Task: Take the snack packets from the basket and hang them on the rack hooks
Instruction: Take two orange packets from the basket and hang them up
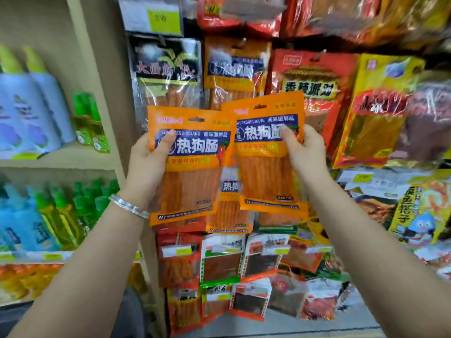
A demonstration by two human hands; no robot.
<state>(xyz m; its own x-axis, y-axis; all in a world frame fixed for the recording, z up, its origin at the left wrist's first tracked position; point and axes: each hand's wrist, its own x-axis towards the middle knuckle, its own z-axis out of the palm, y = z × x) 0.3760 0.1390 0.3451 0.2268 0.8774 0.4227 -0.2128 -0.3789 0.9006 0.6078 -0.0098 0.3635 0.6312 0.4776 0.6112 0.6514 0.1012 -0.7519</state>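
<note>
Each hand grips one orange packet by its side, thumb on the front — the left hand [146, 159] holds the left packet [192, 164], the right hand [305, 152] the right packet [266, 152]. Both are raised before the rack [317, 98] of hung snacks, their inner edges overlapping.

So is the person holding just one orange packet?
No, the left hand grips one orange packet and the right hand grips a second orange packet.

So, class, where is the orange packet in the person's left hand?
Head view, centre-left: the left hand grips the orange packet below a hanging black packet, its right edge overlapping the matching packet in the right hand.
</note>
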